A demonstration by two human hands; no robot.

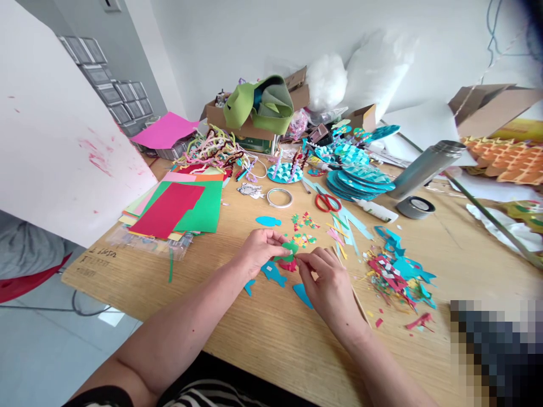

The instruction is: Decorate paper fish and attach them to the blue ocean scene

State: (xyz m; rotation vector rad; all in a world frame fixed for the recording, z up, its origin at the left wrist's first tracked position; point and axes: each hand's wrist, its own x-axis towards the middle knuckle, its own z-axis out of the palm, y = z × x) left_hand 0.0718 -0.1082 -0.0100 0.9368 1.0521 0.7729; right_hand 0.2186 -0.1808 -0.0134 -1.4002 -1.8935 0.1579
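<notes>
My left hand (261, 249) pinches a small green paper cutout (290, 249) above the table. The fingers of my right hand (324, 274) are closed at that cutout's right edge; what lies between their tips is too small to make out. A thin wooden stick (360, 305) runs beside and behind my right hand. Below the hands lie a blue paper fish (275, 274), a red paper piece (288, 265) partly covered, and another blue cutout (302, 294). Just beyond are small coloured paper bits (304, 241) and a blue paper oval (268, 221).
Red-handled scissors (327, 202), a tape roll (279, 197) and a white glue bottle (375, 210) lie farther back. Coloured paper sheets (169, 209) are stacked left. Paper scraps (399, 265) heap up right, near a steel flask (428, 167). A white board (63, 124) stands left.
</notes>
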